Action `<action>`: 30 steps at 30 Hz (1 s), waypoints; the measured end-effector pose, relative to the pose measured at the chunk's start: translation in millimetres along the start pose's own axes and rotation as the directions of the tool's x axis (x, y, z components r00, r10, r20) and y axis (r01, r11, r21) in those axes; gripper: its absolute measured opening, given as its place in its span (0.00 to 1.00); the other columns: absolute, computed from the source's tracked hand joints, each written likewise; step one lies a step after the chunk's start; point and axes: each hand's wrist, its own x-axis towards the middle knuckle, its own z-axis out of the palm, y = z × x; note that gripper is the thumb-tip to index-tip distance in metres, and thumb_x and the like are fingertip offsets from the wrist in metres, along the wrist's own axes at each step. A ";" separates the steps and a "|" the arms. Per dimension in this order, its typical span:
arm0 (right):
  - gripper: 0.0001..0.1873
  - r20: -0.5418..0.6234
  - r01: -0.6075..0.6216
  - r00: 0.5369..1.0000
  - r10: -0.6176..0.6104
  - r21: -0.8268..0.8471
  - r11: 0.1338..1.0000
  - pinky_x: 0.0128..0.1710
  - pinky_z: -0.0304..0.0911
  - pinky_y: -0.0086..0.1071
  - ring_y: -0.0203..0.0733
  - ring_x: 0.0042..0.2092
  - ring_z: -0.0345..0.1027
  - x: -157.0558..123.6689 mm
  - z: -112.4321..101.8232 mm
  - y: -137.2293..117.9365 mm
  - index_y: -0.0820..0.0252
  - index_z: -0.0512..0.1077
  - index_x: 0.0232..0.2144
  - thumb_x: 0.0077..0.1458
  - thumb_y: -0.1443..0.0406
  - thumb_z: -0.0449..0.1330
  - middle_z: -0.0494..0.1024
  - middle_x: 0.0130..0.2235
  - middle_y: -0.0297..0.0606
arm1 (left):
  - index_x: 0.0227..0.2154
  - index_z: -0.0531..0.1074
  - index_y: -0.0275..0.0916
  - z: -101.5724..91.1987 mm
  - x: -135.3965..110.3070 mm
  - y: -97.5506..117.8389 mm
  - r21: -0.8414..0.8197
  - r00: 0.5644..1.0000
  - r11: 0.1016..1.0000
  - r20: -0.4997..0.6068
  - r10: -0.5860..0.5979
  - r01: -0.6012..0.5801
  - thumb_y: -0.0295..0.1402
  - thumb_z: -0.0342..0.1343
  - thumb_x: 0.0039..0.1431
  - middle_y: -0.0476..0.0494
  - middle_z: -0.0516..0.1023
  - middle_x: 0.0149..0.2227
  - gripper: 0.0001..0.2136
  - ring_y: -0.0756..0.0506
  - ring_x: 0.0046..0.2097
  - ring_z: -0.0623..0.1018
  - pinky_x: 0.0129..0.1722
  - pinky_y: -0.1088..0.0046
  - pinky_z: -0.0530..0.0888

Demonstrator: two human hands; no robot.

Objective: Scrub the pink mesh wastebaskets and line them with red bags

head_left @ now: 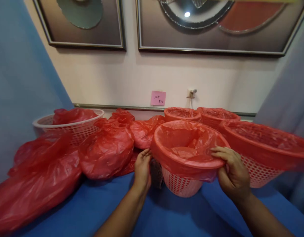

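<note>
A pink perforated plastic basket (182,184) tilts toward me over the blue tabletop. Its red plastic bag (188,153) lines the inside and folds over the rim. My left hand (142,169) is closed at the rim's left side, fingertips against the folded bag. On the right side, my right hand (233,172) grips the rim, fingers over the top and thumb below. Whether the basket's base touches the table is hard to tell. Behind my left hand stands a dark object (156,174), mostly hidden.
Filled red bags (106,149) lie to the left, near a white basket (68,124) with red plastic inside. Other lined baskets stand behind (182,113) and at right (260,168). A pink note (158,98) and framed pictures (211,39) are on the wall.
</note>
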 end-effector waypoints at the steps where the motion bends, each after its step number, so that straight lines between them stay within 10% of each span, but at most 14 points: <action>1: 0.18 -0.033 -0.027 0.999 0.027 -0.006 1.000 0.55 0.64 0.52 0.53 0.54 0.70 -1.4 1.0 -1.7 0.59 0.70 0.50 0.58 0.75 0.54 0.75 0.52 0.47 | 0.40 0.75 0.39 1.0 -3.9 3.2 0.063 0.994 0.992 0.018 0.106 -0.107 0.23 0.64 0.49 0.48 0.80 0.40 0.14 0.52 0.37 0.80 0.38 0.79 0.75; 6: 0.29 -0.287 -0.127 0.952 0.108 -0.049 0.991 0.60 0.60 0.57 0.58 0.62 0.61 -25.3 5.1 -11.2 0.56 0.66 0.59 0.55 0.72 0.62 0.65 0.62 0.49 | 0.47 0.73 0.42 7.0 -26.6 18.9 0.442 0.759 0.618 0.340 0.555 -0.650 0.30 0.59 0.58 0.40 0.74 0.54 0.13 0.43 0.54 0.77 0.52 0.64 0.75; 11: 0.29 -0.226 -0.123 0.968 0.112 -0.034 0.992 0.56 0.66 0.50 0.55 0.61 0.62 -48.8 2.3 -15.3 0.55 0.66 0.58 0.56 0.73 0.63 0.64 0.61 0.48 | 0.50 0.72 0.42 13.1 -43.9 39.9 0.520 0.438 0.122 0.545 0.715 -0.846 0.28 0.58 0.62 0.38 0.68 0.62 0.14 0.38 0.64 0.68 0.65 0.51 0.65; 15: 0.25 -0.185 -0.057 0.981 0.056 0.002 0.998 0.55 0.65 0.51 0.54 0.59 0.64 -35.5 -11.8 -13.0 0.58 0.67 0.57 0.59 0.75 0.59 0.68 0.58 0.49 | 0.52 0.71 0.43 26.8 -55.3 60.0 0.394 0.225 -0.122 0.723 0.653 -0.911 0.24 0.59 0.61 0.40 0.72 0.58 0.17 0.39 0.61 0.71 0.63 0.52 0.67; 18: 0.23 -0.112 0.125 0.986 -0.125 -0.008 0.992 0.55 0.63 0.50 0.52 0.57 0.67 -9.9 -21.4 -13.7 0.61 0.66 0.57 0.60 0.73 0.59 0.72 0.55 0.48 | 0.57 0.67 0.44 48.0 -61.4 76.6 0.158 0.053 -0.283 0.936 0.347 -0.946 0.27 0.62 0.60 0.38 0.72 0.58 0.22 0.37 0.62 0.70 0.62 0.52 0.66; 20: 0.21 0.009 0.222 0.975 -0.222 -0.004 0.975 0.56 0.60 0.51 0.52 0.56 0.68 8.8 -22.8 -14.9 0.64 0.66 0.58 0.63 0.68 0.59 0.74 0.55 0.49 | 0.62 0.63 0.42 65.1 -61.0 86.5 0.041 0.017 -0.327 0.997 0.076 -0.944 0.37 0.64 0.60 0.34 0.71 0.60 0.28 0.34 0.64 0.67 0.63 0.49 0.63; 24: 0.15 0.210 0.247 0.948 -0.241 -0.002 0.969 0.42 0.61 0.43 0.46 0.38 0.70 34.5 -14.3 -15.9 0.65 0.72 0.46 0.67 0.58 0.56 0.79 0.36 0.41 | 0.47 0.73 0.39 88.6 -50.0 93.7 0.005 0.095 -0.296 0.952 -0.290 -0.955 0.50 0.58 0.63 0.40 0.80 0.39 0.20 0.40 0.42 0.78 0.45 0.61 0.71; 27: 0.16 0.235 0.198 0.953 -0.189 -0.015 0.980 0.33 0.55 0.38 0.43 0.29 0.63 39.9 -8.6 -16.7 0.61 0.72 0.33 0.69 0.58 0.53 0.73 0.26 0.36 | 0.28 0.70 0.39 90.2 -42.9 88.4 0.057 0.138 -0.286 0.953 -0.271 -0.957 0.46 0.50 0.69 0.47 0.72 0.26 0.18 0.46 0.28 0.70 0.31 0.70 0.64; 30: 0.16 0.201 0.173 0.963 -0.180 0.054 0.983 0.39 0.58 0.40 0.45 0.36 0.68 39.8 -12.4 -12.7 0.63 0.72 0.41 0.68 0.56 0.54 0.78 0.35 0.40 | 0.26 0.67 0.40 86.1 -38.2 85.9 0.078 0.125 -0.238 0.974 -0.189 -0.968 0.42 0.47 0.71 0.49 0.70 0.25 0.18 0.48 0.28 0.67 0.31 0.71 0.62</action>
